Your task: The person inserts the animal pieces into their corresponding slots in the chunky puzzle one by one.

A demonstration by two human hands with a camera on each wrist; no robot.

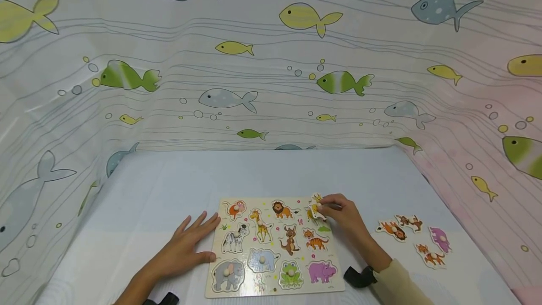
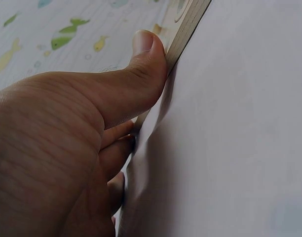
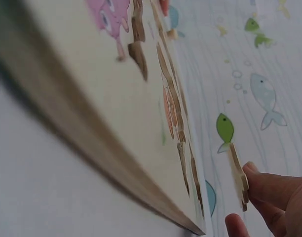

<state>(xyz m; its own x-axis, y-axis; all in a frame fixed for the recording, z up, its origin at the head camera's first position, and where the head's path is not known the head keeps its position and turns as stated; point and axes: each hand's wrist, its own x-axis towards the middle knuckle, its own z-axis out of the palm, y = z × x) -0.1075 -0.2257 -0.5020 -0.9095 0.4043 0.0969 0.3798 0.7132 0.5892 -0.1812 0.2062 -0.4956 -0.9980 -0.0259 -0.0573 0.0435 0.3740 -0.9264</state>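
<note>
A wooden peg puzzle board [image 1: 254,288] with animal pictures lies on the table. Thumb and fingers of my right hand [image 1: 348,218] pinch a small animal puzzle piece [image 1: 315,204], pale with yellow parts, over the board's upper right corner. In the right wrist view the puzzle piece [image 3: 238,175] shows edge-on at the fingertips. My left hand [image 1: 184,246] lies at the board's left side with its fingers spread, thumb and fingertips at the edge. The left wrist view shows the left thumb [image 2: 146,64] against the wooden edge. Knobbed elephant [image 1: 222,279] and frog [image 1: 290,279] pieces sit in the board.
Right of the board lie loose lion [image 1: 394,231], kangaroo [image 1: 410,222], hippo [image 1: 440,239] and tiger [image 1: 429,255] pieces. A fish-patterned sheet [image 1: 271,69] hangs around the back and sides of the white table [image 1: 254,173]. A black wrist device [image 1: 360,276] is by the right sleeve.
</note>
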